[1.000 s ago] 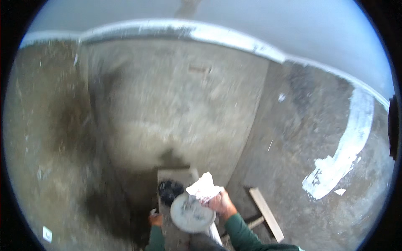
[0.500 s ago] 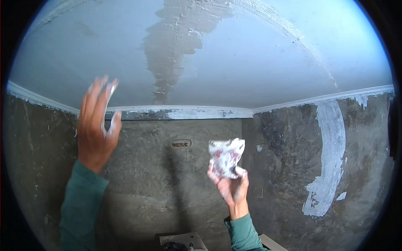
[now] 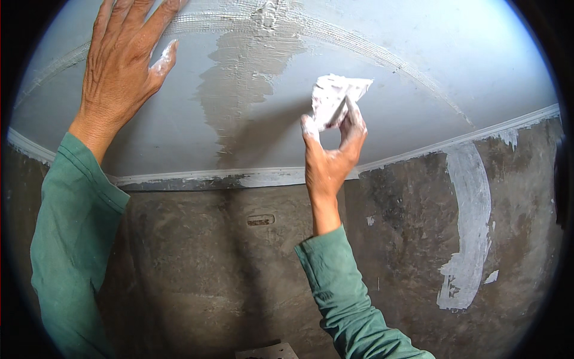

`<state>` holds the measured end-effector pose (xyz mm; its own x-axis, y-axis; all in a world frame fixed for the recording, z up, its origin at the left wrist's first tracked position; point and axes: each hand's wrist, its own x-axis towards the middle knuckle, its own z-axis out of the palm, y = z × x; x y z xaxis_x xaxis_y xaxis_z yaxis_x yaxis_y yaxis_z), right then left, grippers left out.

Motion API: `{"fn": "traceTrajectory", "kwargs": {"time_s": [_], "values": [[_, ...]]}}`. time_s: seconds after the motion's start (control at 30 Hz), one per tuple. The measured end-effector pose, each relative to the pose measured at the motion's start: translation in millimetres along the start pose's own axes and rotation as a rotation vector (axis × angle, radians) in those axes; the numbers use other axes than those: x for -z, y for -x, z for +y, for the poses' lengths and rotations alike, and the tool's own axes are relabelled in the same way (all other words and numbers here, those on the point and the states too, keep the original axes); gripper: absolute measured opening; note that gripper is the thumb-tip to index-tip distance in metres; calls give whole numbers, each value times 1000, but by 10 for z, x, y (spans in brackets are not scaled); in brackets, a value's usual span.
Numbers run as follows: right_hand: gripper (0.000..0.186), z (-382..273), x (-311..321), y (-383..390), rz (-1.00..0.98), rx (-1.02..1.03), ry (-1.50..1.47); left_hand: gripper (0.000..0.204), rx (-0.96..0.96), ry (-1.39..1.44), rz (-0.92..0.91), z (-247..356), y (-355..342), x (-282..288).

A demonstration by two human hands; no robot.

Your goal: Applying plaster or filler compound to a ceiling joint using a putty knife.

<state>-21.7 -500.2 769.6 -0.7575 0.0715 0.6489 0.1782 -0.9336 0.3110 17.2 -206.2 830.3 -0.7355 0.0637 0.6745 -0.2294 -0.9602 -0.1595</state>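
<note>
At the upper left, my left hand [image 3: 122, 69] is raised with its palm away from me and its fingers stretched out, holding nothing. White paste coats its thumb, and the top edge cuts off some fingertips. Whether it touches the ceiling [image 3: 167, 113], I cannot tell. My right hand [image 3: 333, 146] pinches a flat putty scraper [image 3: 332, 99] thickly smeared with white putty, held up in front of the ceiling. Left of the scraper, a patch of damp grey putty [image 3: 239, 78] spreads over the ceiling and crosses a strip of mesh joint tape [image 3: 359, 45].
White moulding [image 3: 197, 178] runs along the join of ceiling and walls. The rough grey-brown wall [image 3: 179, 251] has a small recessed box [image 3: 260, 220]. A white putty band [image 3: 469, 221] runs down the right wall. Low in front, the top of a pale board [image 3: 269, 352] shows.
Both hands have risen toward the ceiling, the right one carrying the scraper up from in front of the wall. The view has tilted up a little, showing more ceiling.
</note>
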Motion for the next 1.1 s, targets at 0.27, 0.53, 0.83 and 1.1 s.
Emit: {"fn": "traceTrajectory", "kwargs": {"time_s": [0.27, 0.53, 0.83, 1.1], "values": [[72, -57, -453, -334, 196, 68, 46, 85, -3, -50, -39, 7, -15, 75], [75, 28, -568, -485, 244, 84, 48, 86, 2, -2, -75, -17, -12, 120], [70, 137, -691, -349, 251, 21, 169, 86, 4, -31, -87, 17, -38, 126], [69, 79, -304, -169, 218, 67, 182, 85, -10, -15, -100, -18, -20, 195]]}}
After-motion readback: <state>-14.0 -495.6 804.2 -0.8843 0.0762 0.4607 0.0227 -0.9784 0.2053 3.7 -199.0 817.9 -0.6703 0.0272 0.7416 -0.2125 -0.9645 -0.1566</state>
